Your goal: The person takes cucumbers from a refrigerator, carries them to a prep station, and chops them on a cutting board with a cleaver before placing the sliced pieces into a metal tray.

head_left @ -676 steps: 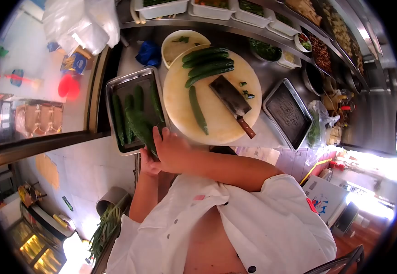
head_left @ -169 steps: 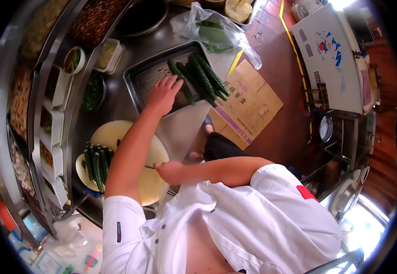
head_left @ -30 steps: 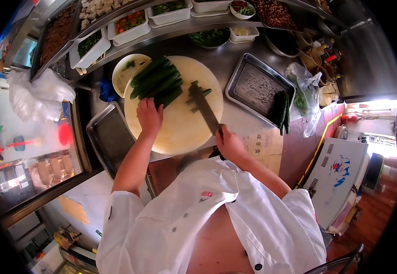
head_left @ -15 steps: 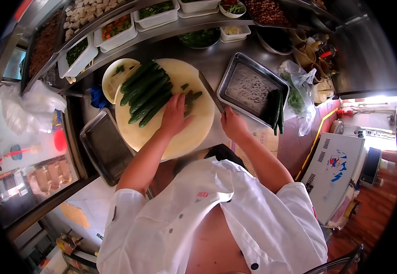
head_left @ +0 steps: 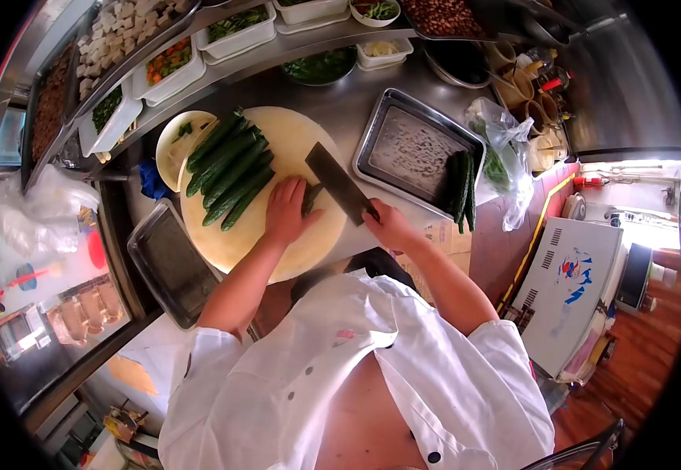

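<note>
Several dark green cucumbers (head_left: 229, 168) lie side by side on the left half of a round pale cutting board (head_left: 309, 243). My left hand (head_left: 287, 210) rests on the board just right of them, over small green pieces (head_left: 311, 196) that it partly covers. The hand's fingers are spread at the thumb, and what lies beneath the palm is hidden. In my right hand (head_left: 387, 225) is the handle of a broad cleaver (head_left: 336, 184), its blade slanting up and left over the board's right part.
Right of the board stands a metal tray (head_left: 372, 164) with cucumbers (head_left: 463, 184) at its right end. An empty-looking tray (head_left: 144, 266) lies left. A white bowl (head_left: 164, 157) touches the board's back left. Food containers (head_left: 235, 39) line the shelf behind; a plastic bag (head_left: 513, 157) lies right.
Since half a second ago, the cleaver has swung from the board's right edge to over the board. My left hand stays beside the cucumbers, now over the small pieces. The whole view has shifted slightly.
</note>
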`<state>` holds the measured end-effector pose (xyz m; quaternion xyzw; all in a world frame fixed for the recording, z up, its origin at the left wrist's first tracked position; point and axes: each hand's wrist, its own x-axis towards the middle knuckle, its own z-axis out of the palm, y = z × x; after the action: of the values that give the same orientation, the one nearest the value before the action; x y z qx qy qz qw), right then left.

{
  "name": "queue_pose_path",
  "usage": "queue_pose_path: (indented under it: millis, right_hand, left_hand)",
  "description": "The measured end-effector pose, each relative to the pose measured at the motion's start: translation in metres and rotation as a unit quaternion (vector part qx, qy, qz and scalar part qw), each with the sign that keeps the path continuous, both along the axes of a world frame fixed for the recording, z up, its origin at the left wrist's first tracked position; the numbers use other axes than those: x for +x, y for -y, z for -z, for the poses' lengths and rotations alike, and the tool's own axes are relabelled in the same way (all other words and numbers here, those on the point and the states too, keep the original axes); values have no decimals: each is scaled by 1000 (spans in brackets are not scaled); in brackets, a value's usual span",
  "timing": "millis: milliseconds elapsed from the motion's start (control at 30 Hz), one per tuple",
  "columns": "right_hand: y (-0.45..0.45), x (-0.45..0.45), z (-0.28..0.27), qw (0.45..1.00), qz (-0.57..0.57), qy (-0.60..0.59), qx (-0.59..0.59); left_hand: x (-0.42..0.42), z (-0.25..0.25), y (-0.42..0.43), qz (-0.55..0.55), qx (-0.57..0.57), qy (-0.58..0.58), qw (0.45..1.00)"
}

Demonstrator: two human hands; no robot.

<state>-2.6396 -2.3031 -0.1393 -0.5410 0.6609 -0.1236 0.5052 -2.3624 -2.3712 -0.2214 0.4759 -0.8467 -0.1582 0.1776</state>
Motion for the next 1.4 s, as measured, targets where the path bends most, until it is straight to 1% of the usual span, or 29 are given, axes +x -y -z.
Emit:
queue_pose_path:
  millis: [33,100,133,267,333,367,433,533,567,633,700,767,800,833,900,933,967,1000,1033,1067,1100,1133,1167,1200,1233,1300,1333,1367,1400]
  right_hand:
    - [-1,-3,6,1000,5,-4,1]
    - [-6,-17,18,981,75,91,156]
    - [-7,-19,9,973,102,112,176]
    - [-8,-15,20,972,100,125,174]
    - [-9,-3,-3,953,141,188,189]
    - [-14,4,13,954,151,183,184]
    - [-29,16,61,961,108,219,132]
    - [-39,42,74,971,82,201,101]
    - [-41,52,70,970,71,209,107]
    - [-42,67,53,968,104,187,135]
    - [-44,80,46,967,105,195,126]
    - [-39,84,26,990,41,122,58]
    - [-34,89,1,990,34,125,60]
    - [-24,94,-35,993,21,87,77]
    - [-21,103,-61,995,3,48,91]
    - [-22,108,-64,999,-31,-11,23]
    - [-20,114,-69,994,-64,-70,-48]
    - [-19,122,-76,994,-69,-70,-53]
    - [-17,130,-85,987,-98,-111,-60]
    - [-15,137,-95,978,-126,-153,-67]
    - [-13,144,-106,977,-129,-154,-72]
    - [-13,152,-118,966,-169,-185,-63]
    - [-13,157,-127,952,-208,-217,-52]
    - [-13,161,-135,951,-211,-221,-54]
    - [-13,165,-141,952,-207,-222,-49]
    - [-16,172,-147,951,-209,-222,-44]
    - [-22,172,-149,955,-176,-222,-91]
    - [-28,169,-151,956,-142,-219,-137]
    - [-31,167,-150,955,-148,-218,-138]
  left_hand:
    - [2,-2,-4,5,-9,-18,1000]
    - [4,3,-5,5,-31,-26,999]
    - [1,4,-4,2,-48,-30,998]
    - [-9,11,-4,4,-92,-56,994]
    - [-17,8,-5,-13,-101,-78,992]
    - [-21,10,-8,-4,-103,-86,991]
    - [-25,12,-13,-62,-115,-82,988]
    - [-31,9,-17,-94,-116,-99,984]
    - [-32,13,-20,-113,-111,-112,981]
    - [-34,20,-22,-161,-109,-140,971]
    - [-37,24,-21,-206,-101,-189,955]
    - [-39,19,-18,-243,-83,-245,935]
    - [-40,14,-14,-257,-64,-297,918]
    - [-42,7,-11,-273,-51,-347,896]
    - [-44,-7,-2,-318,-9,-401,859]
    - [-46,-8,4,-321,-13,-402,857]
    - [-47,-13,14,-339,70,-562,751]
    - [-46,-18,18,-339,151,-698,612]
    - [-43,-23,20,-338,145,-701,611]
    - [-40,-45,24,-331,180,-763,525]
    - [-35,-58,26,-319,214,-816,432]
    - [-22,-45,27,-317,210,-818,431]
    - [-4,-19,27,-190,271,-866,374]
    - [5,-16,26,-59,324,-893,306]
    - [9,-13,24,-58,320,-896,303]
    - [16,-41,18,-107,307,-905,274]
    - [20,-47,16,-109,301,-908,272]
    - [24,-52,13,-121,336,-910,209]
    - [30,-52,11,-131,370,-909,144]
